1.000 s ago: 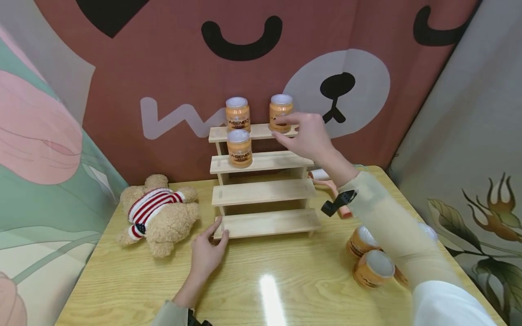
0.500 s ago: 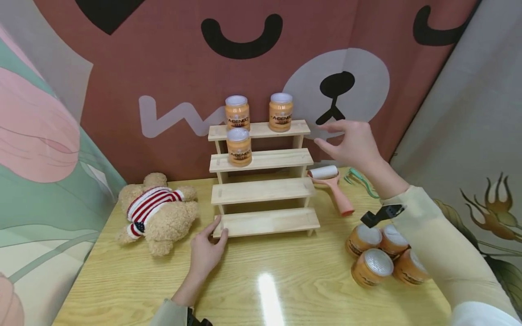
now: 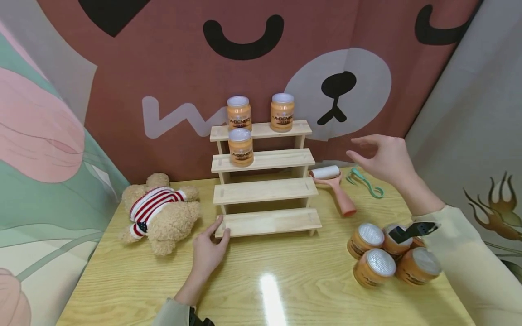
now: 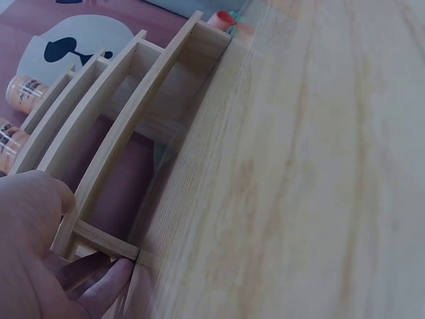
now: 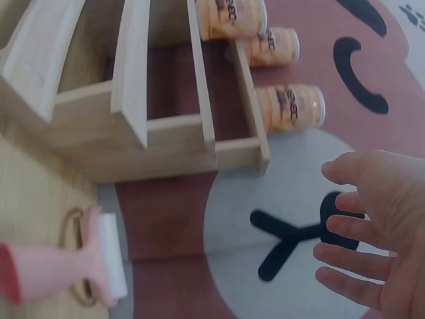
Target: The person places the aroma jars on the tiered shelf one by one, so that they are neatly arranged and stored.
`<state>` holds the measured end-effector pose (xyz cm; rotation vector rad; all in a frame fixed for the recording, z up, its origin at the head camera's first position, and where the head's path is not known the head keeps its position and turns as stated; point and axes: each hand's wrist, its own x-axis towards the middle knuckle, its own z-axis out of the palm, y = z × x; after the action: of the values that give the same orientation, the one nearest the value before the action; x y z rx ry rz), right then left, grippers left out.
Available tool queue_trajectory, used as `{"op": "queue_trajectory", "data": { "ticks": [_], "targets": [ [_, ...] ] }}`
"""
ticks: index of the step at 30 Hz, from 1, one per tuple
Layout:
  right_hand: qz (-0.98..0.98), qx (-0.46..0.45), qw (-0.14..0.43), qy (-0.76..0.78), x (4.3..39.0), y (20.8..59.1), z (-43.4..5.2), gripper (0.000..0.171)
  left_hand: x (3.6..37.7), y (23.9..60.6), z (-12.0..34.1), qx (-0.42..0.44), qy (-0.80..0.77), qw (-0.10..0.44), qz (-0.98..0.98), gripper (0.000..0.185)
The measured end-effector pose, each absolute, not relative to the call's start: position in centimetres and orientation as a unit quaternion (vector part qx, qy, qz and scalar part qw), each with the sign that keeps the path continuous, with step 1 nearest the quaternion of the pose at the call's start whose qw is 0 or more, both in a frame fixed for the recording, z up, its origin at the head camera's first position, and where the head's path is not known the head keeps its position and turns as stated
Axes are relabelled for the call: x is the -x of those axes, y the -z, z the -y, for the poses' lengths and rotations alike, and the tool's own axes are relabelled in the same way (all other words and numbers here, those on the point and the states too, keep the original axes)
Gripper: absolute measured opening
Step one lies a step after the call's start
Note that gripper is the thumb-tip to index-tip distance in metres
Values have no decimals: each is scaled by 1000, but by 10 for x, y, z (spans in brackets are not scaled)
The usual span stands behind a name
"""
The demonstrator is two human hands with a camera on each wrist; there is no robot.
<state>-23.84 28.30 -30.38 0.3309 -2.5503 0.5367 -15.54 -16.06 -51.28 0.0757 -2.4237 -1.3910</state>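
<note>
Three orange jars [image 3: 242,151] stood upright on a pale wooden rack [image 3: 265,191] running left-right; left hand [image 3: 208,252] gripped it, right hand [image 3: 389,159] hung released; yellow worktop [image 3: 322,285] beneath, brown curtain [image 3: 175,61] beyond.

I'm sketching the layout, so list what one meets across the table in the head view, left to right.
Teddy bear, left hand, wooden stand, lint roller, orange jars on the table.

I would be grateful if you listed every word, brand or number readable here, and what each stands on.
"A-BEN", ending unclear: white-topped orange cylindrical jar, right on the top tier of the pale wooden stand.
"A-BEN", ending unclear: left top-tier jar.
"A-BEN", ending unclear: second-tier jar.
Smaller print beneath these: too small to read.
Orange cylindrical jars on the wood-grain table: too blurred to read.
</note>
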Motion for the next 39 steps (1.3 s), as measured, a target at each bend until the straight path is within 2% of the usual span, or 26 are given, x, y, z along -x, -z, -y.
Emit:
{"op": "queue_trajectory", "data": {
  "ticks": [14,32,39],
  "targets": [
    [946,-58,238,-211,208,336,-336,41,153,510,162,-31,482,166,860,47],
    [968,-10,112,-224,172,378,-390,57,153,511,162,-30,487,160,858,48],
    [976,-9,96,-195,165,391,-405,60,153,510,162,-31,488,159,858,48]
  ]
}}
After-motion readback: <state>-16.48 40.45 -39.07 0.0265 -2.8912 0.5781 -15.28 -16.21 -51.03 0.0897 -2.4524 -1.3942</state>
